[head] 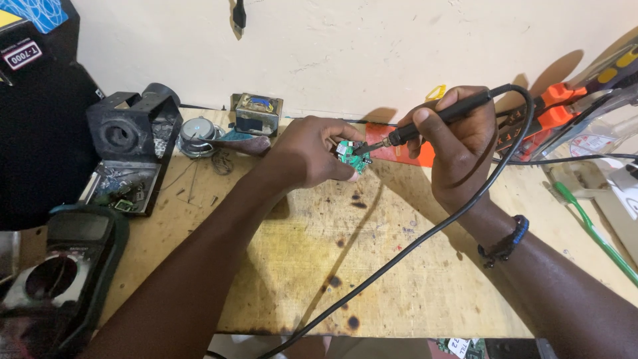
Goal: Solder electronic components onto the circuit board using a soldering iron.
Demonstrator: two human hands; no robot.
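Note:
My left hand point(309, 151) pinches a small green circuit board point(352, 157) just above the scorched wooden bench point(345, 266), near the back wall. My right hand point(458, 143) grips a black soldering iron point(442, 118) like a pen. Its metal tip touches the top of the board. The iron's black cord point(412, 242) loops over my right wrist and trails down across the bench toward the front edge. A dark beaded bracelet point(506, 240) sits on my right wrist.
A black soldering iron stand with a tray point(129, 143) sits at the back left, a multimeter point(66, 266) at the front left. A small transformer point(258, 113) and a round speaker point(198, 135) stand by the wall. Orange-handled tools point(555, 110) and a green toothbrush point(595, 233) lie at right.

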